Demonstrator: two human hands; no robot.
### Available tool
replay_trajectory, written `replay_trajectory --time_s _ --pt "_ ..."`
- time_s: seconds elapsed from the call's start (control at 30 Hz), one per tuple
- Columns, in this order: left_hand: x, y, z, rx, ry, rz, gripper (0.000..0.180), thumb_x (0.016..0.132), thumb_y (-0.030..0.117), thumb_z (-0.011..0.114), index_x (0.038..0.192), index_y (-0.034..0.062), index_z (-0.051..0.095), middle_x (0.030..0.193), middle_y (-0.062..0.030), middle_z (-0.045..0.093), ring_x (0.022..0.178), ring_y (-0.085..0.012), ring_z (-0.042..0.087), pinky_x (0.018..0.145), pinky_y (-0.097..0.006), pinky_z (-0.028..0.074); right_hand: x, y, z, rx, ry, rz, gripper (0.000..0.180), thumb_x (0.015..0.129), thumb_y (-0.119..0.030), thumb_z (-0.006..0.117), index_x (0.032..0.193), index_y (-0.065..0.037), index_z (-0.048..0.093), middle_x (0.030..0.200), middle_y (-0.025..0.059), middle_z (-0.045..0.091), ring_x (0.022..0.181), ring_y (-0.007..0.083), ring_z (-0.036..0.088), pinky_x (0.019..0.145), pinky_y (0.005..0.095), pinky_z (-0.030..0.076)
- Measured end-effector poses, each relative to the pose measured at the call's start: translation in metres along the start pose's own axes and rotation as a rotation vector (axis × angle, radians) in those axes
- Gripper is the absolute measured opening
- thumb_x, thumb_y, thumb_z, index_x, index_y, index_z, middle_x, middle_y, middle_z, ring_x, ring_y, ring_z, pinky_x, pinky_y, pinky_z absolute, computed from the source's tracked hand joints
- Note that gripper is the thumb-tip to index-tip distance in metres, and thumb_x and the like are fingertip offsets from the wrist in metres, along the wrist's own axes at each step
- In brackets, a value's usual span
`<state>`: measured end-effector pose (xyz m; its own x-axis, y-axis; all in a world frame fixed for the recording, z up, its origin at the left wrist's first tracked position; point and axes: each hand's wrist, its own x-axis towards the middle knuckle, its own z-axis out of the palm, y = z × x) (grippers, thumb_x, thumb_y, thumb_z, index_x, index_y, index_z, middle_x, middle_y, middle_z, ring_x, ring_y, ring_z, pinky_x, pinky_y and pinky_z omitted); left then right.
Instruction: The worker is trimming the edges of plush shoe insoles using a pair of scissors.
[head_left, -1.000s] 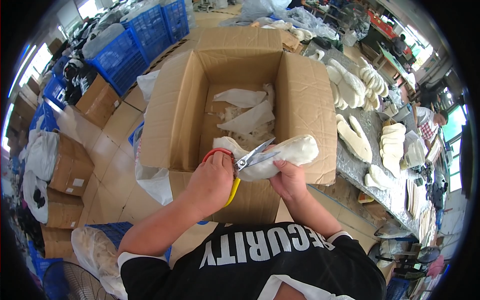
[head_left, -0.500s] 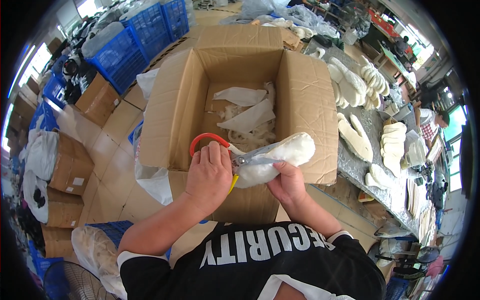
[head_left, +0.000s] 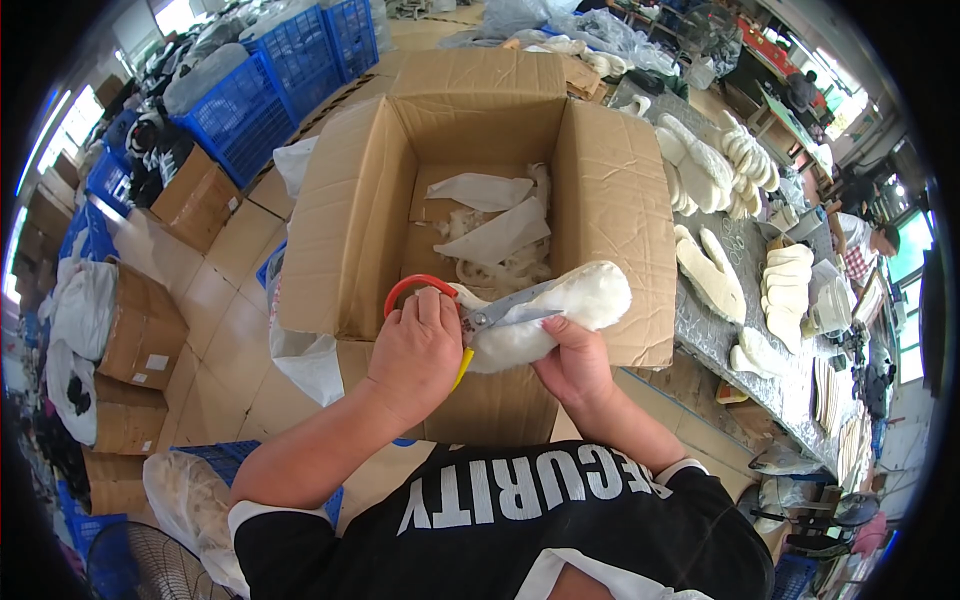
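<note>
My left hand (head_left: 418, 345) is closed around the red and yellow handles of a pair of scissors (head_left: 482, 319). Their metal blades stand apart over a fluffy white insole-shaped piece (head_left: 598, 297), pointing to the right along it. My right hand (head_left: 578, 362) grips this fleecy piece at its near edge, thumb on top beside the lower blade. Both hands are above the near side of an open cardboard box (head_left: 615, 200). Inside the box lie white sheet scraps (head_left: 500, 232) and loose pale fluff. The fingers under the piece are hidden.
On the right, a grey table (head_left: 720, 290) carries stacks of cream fleece insoles (head_left: 787, 290). Blue crates (head_left: 290, 65) stand at the far left, with cardboard cartons (head_left: 145, 325) nearer. A fan (head_left: 150, 560) is at the lower left. Another person (head_left: 858, 245) is at the far right.
The scissors have turned slightly and their blades look a little wider apart. My left hand has shifted slightly with them; my right hand and the fleecy piece are nearly where they were.
</note>
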<state>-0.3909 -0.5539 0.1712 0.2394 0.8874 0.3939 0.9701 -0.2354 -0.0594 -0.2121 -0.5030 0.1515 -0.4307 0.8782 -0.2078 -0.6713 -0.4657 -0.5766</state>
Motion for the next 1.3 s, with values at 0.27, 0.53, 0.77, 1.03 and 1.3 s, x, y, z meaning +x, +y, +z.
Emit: replay_trajectory --time_s 0.27,0.53,0.77,1.03,1.3 --pt "-0.002 -0.001 0.002 0.035 -0.015 0.016 0.020 0.075 0.009 0.052 0.088 -0.0054 0.051 0.082 -0.0129 0.048 0.072 -0.0232 0.053 0.059 -0.032 0.046 -0.001 -0.002 -0.003 0.039 -0.028 0.053 0.043 0.078 -0.004 0.057 0.116 -0.001 0.040 0.113 0.0147 0.050 0.109 0.0309 0.048 0.098 0.0462 0.035" --pt "-0.001 0.002 -0.005 -0.115 -0.182 -0.047 0.021 0.077 0.008 0.050 0.092 -0.0061 0.048 0.088 -0.0178 0.050 0.077 -0.0290 0.055 0.065 -0.036 0.047 0.004 0.000 -0.009 0.106 -0.033 0.030 0.041 0.080 0.004 0.054 0.117 -0.006 0.041 0.112 0.0100 0.050 0.108 0.0270 0.048 0.096 0.0440 0.037" --pt "0.000 0.000 0.001 -0.015 -0.072 -0.002 0.022 0.071 0.010 0.054 0.087 -0.0052 0.050 0.082 -0.0152 0.049 0.072 -0.0249 0.054 0.059 -0.033 0.048 0.003 0.009 -0.001 0.027 -0.012 -0.083 0.041 0.079 0.005 0.053 0.116 -0.005 0.040 0.113 0.0120 0.049 0.108 0.0293 0.048 0.098 0.0467 0.035" --pt "-0.003 -0.003 0.002 -0.103 -0.203 -0.051 0.024 0.075 0.008 0.051 0.093 -0.0067 0.047 0.087 -0.0182 0.050 0.075 -0.0295 0.055 0.064 -0.036 0.048 0.004 0.012 0.000 0.094 -0.034 -0.027 0.041 0.079 0.008 0.054 0.115 -0.007 0.041 0.112 0.0086 0.050 0.108 0.0245 0.048 0.097 0.0408 0.037" --pt "-0.001 -0.007 0.008 -0.042 -0.032 -0.006 0.020 0.071 0.010 0.053 0.085 -0.0043 0.049 0.081 -0.0158 0.050 0.070 -0.0259 0.055 0.056 -0.034 0.048 0.009 0.023 -0.001 0.067 -0.060 -0.056 0.041 0.079 0.008 0.054 0.115 -0.007 0.041 0.111 0.0079 0.050 0.107 0.0235 0.048 0.097 0.0399 0.036"
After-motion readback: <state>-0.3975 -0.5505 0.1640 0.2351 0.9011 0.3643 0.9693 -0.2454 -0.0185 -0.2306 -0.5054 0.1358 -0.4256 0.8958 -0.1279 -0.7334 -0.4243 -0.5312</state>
